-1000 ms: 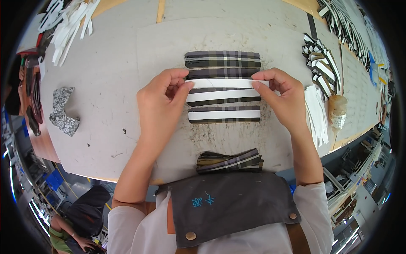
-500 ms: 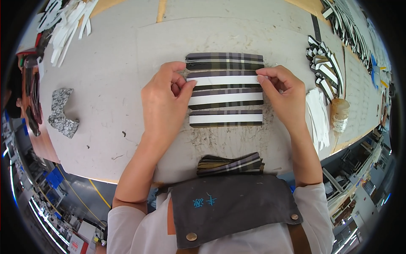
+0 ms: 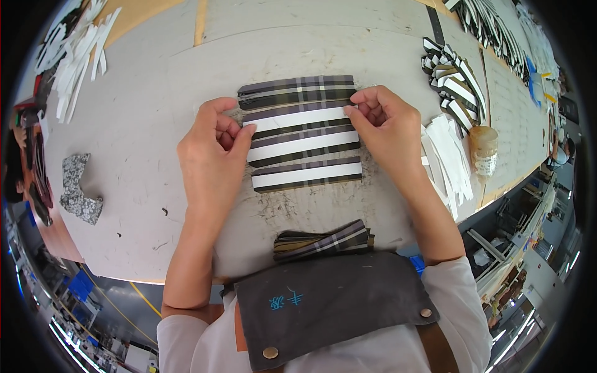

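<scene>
Lay flat mid-table (image 3: 143, 161): plaid fabric strips (image 3: 298, 99) in dark olive and grey, stacked edge to edge, each lower one topped by a white strip (image 3: 298, 118). Pinched the uppermost white strip at both ends, left hand (image 3: 211, 149) at its left tip with thumb and forefinger closed on it, right hand (image 3: 385, 124) at its right tip likewise. Came in from the lower edge, forearms angled inward. Sat nearer the apron (image 3: 329, 304): a loose pile of plaid strips (image 3: 323, 239).

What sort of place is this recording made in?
Probably a garment or textile workshop: a large worktable holds plaid fabric strips with white strips laid on them, stacks of cut white pieces lie nearby, and the person wears a work apron.
</scene>
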The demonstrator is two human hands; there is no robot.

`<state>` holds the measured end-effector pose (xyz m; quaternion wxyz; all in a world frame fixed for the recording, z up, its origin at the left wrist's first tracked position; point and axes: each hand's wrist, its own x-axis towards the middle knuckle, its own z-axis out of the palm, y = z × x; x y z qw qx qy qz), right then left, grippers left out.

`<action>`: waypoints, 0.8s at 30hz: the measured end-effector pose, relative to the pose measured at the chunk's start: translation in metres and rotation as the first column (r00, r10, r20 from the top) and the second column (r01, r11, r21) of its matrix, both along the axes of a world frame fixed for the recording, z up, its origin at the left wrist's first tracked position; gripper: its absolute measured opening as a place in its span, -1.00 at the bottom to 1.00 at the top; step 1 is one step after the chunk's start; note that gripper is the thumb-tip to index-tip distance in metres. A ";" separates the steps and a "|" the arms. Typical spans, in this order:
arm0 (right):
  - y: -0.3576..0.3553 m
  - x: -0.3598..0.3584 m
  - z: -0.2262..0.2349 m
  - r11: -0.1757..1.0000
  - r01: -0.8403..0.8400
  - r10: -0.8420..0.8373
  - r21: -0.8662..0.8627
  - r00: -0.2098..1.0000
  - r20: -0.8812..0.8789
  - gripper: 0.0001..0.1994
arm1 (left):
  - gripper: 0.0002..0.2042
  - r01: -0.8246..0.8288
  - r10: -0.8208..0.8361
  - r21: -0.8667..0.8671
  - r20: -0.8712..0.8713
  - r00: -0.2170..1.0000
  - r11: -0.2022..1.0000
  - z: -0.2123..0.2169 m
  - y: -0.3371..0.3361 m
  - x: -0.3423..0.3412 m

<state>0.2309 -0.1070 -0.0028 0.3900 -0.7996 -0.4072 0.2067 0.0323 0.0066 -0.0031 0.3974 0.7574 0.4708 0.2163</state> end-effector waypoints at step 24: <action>-0.117 0.036 0.016 0.874 -0.071 0.265 -0.481 0.899 0.349 -0.83 | -0.79 0.099 -0.077 -0.075 0.262 0.962 0.992 0.011 -0.015 -0.012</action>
